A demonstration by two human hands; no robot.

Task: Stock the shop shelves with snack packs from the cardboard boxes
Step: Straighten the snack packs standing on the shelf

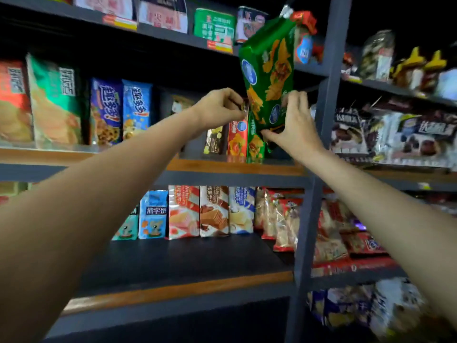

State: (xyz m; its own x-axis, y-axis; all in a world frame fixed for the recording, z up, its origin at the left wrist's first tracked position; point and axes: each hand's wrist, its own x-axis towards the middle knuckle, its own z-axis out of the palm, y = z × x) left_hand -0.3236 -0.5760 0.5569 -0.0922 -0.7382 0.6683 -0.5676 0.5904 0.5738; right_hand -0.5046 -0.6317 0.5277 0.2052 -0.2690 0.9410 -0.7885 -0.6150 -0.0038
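1. A green snack pack (pixel 268 73) is held tilted above the middle shelf (pixel 235 168), at about 1 o'clock from frame centre, its top leaning toward 1 o'clock.
2. The right hand (pixel 294 122) has its grip clamped on the pack's lower end, thumb beneath and fingers on the front face.
3. The left hand (pixel 217 108), at 9 o'clock of the pack, has its grip pinched together on the top edge of a pack standing behind it; which pack cannot be told.
4. A red pack (pixel 237 138) and a second green pack (pixel 254 147) stand upright on the shelf directly below.
5. Wafer packs (pixel 214 211) are lined on the lower shelf at 6 o'clock.
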